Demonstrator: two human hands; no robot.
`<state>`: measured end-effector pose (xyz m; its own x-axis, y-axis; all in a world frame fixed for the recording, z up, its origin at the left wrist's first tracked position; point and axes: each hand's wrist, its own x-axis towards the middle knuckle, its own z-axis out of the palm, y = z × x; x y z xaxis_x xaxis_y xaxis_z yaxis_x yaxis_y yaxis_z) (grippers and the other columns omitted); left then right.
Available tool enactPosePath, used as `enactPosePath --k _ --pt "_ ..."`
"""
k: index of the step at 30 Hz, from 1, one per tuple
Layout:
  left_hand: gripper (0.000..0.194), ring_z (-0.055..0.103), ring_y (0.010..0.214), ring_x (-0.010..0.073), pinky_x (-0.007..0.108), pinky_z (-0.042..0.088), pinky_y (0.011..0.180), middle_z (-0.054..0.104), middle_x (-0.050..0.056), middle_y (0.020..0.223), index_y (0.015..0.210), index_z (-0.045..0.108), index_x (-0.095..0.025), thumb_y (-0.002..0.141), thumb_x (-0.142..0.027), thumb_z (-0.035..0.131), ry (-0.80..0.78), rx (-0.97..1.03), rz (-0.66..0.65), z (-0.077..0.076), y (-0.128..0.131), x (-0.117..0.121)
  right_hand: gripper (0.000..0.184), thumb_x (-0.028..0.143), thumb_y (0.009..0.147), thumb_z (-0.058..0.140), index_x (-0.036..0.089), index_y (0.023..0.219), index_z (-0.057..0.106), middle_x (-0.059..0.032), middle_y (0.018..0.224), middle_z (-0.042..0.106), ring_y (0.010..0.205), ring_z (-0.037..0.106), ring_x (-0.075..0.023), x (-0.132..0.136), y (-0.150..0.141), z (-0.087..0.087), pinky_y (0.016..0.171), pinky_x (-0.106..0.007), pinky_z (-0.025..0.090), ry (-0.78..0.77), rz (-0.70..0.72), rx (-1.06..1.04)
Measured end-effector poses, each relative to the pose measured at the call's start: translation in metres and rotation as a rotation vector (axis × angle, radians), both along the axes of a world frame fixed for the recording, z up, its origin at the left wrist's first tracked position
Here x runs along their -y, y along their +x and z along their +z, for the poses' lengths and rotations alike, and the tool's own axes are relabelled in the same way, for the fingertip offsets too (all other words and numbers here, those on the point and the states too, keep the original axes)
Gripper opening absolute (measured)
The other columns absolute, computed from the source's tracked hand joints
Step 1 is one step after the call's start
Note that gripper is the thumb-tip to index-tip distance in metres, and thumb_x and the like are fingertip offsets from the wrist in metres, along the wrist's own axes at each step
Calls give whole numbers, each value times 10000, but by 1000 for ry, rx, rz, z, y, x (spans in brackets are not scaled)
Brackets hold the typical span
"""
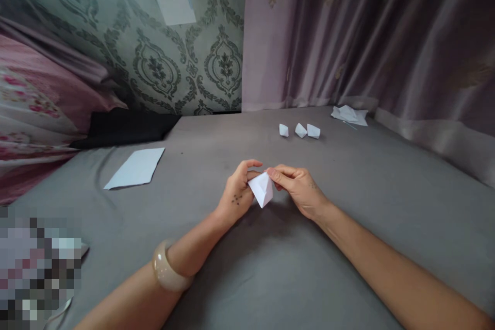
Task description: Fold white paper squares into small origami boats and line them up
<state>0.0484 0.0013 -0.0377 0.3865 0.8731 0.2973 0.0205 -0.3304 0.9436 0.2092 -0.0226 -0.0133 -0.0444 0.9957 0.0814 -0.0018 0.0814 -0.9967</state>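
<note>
- white folded paper piece [262, 189]
- plain grey fabric cover [216, 136]
- pale green wallpaper [154, 62] with dark damask scrolls
- mauve curtain [348, 36] with gold motifs
- pink floral cloth [31, 98]

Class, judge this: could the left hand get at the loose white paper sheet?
Probably yes: the left hand holds the folded paper with the right hand, so it would let go first, but no object shows between it and the white paper sheet.

Folded paper [262, 189]: white, plain, single piece. Faceted kite-like form, crisp creases, point downward, slightly tilted. Upper corner pinched by right hand [297, 191]; left edge against curled fingers of left hand [238, 191]. Held between both.
</note>
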Motion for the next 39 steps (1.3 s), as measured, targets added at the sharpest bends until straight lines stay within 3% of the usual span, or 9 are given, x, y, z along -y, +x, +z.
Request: enactPosePath --k 5,11,16,21,24,29,34,39 --pt "340 580 636 126 237 407 613 667 36 780 1113 429 -160 816 -223 583 -128 44 -93 6 1 1 303 439 746 673 185 583 642 39 623 443 621 388 -100 -3 6 -1 635 -283 292 4 12 33" --pt "434 635 860 177 281 449 774 683 91 983 1130 528 -141 714 -156 653 -415 104 -287 15 -4 -4 344 479 683 699 178 549 600 42 583 463 597 370 -101 -10 17 -3 606 -278 278 -101 -26 24" --pt "281 637 907 205 323 459 857 696 107 949 993 663 -107 755 -257 653 -612 166 -220 23 -7 -5 321 458 678 698 179 547 609 39 577 486 595 399 -101 -8 15 -2 619 -275 303 -116 -44 88" --pt "351 607 655 138 233 446 616 680 60 744 858 718 -117 742 -447 693 -611 16 -222 26 -4 2 249 400 708 682 191 575 654 22 641 538 649 483 -117 -4 9 0 671 -278 360 -27 -6 185" --pt "328 592 604 119 213 431 555 675 50 712 801 722 -130 684 -435 749 -672 26 -210 22 -3 3 224 384 702 693 192 588 671 13 659 567 666 508 -123 -3 7 0 675 -277 379 -30 -7 196" --pt "281 625 647 138 254 515 635 684 66 734 740 708 -118 623 -353 810 -790 111 -162 18 -4 -2 269 455 693 714 186 682 707 7 653 609 636 524 -112 -4 8 0 646 -266 406 -159 -9 53" --pt "322 647 726 166 285 547 680 693 97 812 831 706 -98 654 -352 794 -773 188 -65 16 -7 -8 385 550 753 649 186 850 729 -51 846 696 775 616 -134 -5 12 -4 690 -254 465 -371 120 -71" --pt "314 650 752 182 296 543 703 697 106 825 836 716 -96 642 -329 799 -747 180 -58 17 -7 -9 356 483 716 718 179 900 738 -60 885 704 792 626 -135 -3 11 -8 738 -264 491 -347 194 -52"
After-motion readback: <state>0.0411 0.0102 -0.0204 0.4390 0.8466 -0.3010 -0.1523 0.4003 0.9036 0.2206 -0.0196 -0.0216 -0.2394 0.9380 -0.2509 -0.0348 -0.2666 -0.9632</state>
